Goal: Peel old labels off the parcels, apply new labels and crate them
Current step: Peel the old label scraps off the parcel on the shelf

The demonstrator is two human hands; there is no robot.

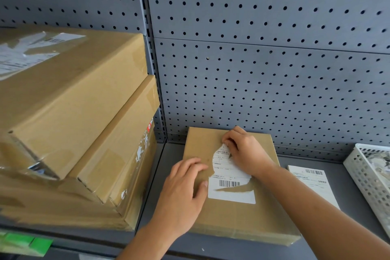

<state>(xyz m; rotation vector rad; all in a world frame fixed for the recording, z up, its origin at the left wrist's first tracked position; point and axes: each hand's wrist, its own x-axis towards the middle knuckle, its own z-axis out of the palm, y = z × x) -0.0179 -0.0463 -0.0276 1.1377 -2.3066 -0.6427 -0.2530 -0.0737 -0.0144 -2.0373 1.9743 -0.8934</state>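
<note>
A flat brown parcel [228,215] lies on the grey shelf [160,175]. Its white old label [231,188] is torn, with a barcode strip and brown patches where paper has come away. My left hand [181,192] rests flat on the parcel's left part, fingers spread, thumb beside the label's edge. My right hand [242,152] pinches the label's upper tip near the parcel's far edge, fingers curled over it. A fresh white label sheet [314,183] with a barcode lies on the shelf to the right of the parcel, partly under my right forearm.
A stack of large cardboard boxes [69,116] fills the shelf's left side, some with label remnants. A white perforated plastic basket [371,177] stands at the right edge with scraps inside. Grey pegboard [263,59] forms the back wall. Something green [23,243] shows at the bottom left.
</note>
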